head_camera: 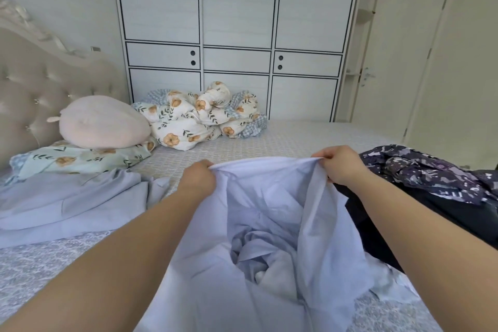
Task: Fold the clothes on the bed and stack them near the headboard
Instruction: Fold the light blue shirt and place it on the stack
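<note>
Both hands pinch the pale blue garment's top edge at frame centre, L hand & R hand level, so its held edge runs left-right w/ the headboard off upper left, nearer the L hand.

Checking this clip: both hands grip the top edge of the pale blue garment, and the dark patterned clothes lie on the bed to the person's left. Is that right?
One thing is wrong: the dark navy patterned clothes lie on the grey patterned bed to the person's right, not the left, as the head view shows. The rest holds: the left hand and the right hand both grip the top edge of the pale blue cloth garment.
</note>
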